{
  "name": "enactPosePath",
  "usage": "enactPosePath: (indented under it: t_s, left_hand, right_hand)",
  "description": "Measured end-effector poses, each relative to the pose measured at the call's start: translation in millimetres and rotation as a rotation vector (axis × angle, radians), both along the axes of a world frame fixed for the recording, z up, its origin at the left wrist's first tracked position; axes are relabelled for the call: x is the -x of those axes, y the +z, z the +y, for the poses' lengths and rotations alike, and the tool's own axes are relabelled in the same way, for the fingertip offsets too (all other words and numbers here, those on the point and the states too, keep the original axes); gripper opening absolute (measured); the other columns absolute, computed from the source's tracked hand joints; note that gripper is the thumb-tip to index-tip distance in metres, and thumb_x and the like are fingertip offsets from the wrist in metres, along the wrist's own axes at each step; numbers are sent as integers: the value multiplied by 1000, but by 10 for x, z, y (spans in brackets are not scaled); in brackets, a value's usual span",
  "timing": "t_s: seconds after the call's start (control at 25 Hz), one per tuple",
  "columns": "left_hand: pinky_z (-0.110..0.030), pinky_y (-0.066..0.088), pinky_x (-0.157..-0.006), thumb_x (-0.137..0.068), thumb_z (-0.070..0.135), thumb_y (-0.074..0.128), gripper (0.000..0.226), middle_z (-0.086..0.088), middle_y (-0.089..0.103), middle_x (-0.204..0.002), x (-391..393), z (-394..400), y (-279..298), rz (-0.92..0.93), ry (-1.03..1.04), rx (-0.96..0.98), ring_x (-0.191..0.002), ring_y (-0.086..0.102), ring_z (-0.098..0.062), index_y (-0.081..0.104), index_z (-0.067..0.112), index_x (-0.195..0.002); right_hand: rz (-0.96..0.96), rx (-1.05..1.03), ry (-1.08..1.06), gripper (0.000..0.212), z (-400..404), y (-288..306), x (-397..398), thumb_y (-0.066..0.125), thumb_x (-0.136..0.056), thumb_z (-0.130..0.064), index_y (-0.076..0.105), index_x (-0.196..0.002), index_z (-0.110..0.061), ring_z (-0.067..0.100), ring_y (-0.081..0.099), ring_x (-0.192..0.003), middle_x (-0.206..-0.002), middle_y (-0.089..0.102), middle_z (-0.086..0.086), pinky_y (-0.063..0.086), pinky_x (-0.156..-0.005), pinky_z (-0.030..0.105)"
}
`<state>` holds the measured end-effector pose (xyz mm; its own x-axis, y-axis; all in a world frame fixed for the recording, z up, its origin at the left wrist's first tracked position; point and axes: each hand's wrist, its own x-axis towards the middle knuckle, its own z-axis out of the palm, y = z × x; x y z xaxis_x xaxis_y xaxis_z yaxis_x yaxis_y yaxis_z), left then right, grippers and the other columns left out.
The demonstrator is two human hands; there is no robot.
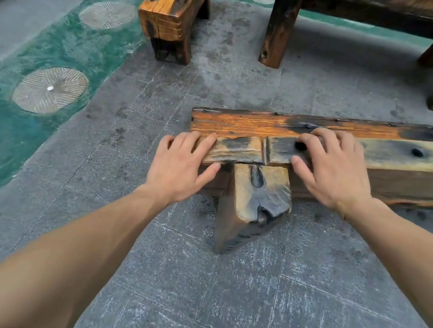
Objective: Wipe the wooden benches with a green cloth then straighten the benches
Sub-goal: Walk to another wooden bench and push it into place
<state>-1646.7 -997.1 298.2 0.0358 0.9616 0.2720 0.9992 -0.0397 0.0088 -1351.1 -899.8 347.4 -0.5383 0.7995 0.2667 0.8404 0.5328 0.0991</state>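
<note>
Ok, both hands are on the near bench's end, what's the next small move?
Probably slide this end sideways to square it up: left hand and right hand already grip the scorched orange wooden bench, and no cloth is in view.

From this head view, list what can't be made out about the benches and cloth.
- Near bench: its far end is cut off by the right edge.
- Seat under the left hand and right hand: covered by the hands.
- Second bench: cut off by the top edge.
- Table: top out of frame.
- Green cloth: not visible anywhere.
</note>
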Motion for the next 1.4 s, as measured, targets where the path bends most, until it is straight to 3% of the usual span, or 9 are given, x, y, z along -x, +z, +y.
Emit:
enactPosePath:
  t_s: [0.12, 0.32, 0.52, 1.0, 1.2, 1.4]
  left_hand:
    - [-48, 39, -91, -94, 64, 33, 66, -10, 61, -124, 48, 115, -99, 26, -14, -66, -109, 59, -31, 49, 21, -142]
    - [-47, 49, -91, -96, 65, 34, 67, -12, 66, -119, 46, 173, -300, 23, 12, -270, -102, 64, -34, 60, 17, -135]
    - [-46, 51, -91, -93, 62, 41, 65, -12, 68, -116, 15, 168, -313, 29, 47, -328, -102, 65, -33, 64, 14, -130]
    - [-40, 49, -80, -95, 63, 35, 65, -7, 70, -98, 11, 220, -392, 28, 56, -458, -88, 67, -31, 67, 12, -119]
    - [-37, 50, -71, -100, 66, 23, 72, -7, 70, -93, 31, 255, -465, 59, 43, -570, -81, 67, -30, 69, 13, -117]
    - [-37, 49, -68, -100, 63, 30, 65, -5, 68, -88, 48, 299, -522, 102, 25, -658, -76, 66, -27, 71, 15, -115]
  right_hand:
    - [51, -56, 34, 51, 193, -103, 34, 33, -94, -53, 56, -121, -16, 36, 53, -103, -113, 62, 11, 36, -88, 45]
    - [199, -359, 7, 39, 268, -366, 60, 37, -95, -43, 62, -109, -16, 33, 62, -88, -97, 68, 8, 38, -77, 41]
    - [286, -398, 31, 34, 275, -409, 92, 39, -95, -40, 63, -105, -18, 31, 62, -88, -94, 68, 5, 39, -76, 40]
    - [342, -401, -48, 30, 242, -470, 165, 38, -92, -37, 60, -98, -18, 32, 62, -87, -89, 68, 5, 34, -75, 40]
    - [358, -446, -46, 32, 274, -504, 159, 34, -91, -38, 61, -95, -19, 33, 64, -84, -86, 68, 6, 32, -72, 40]
    - [375, -518, -10, 34, 316, -541, 140, 32, -93, -37, 62, -94, -19, 34, 64, -82, -84, 69, 6, 34, -70, 41]
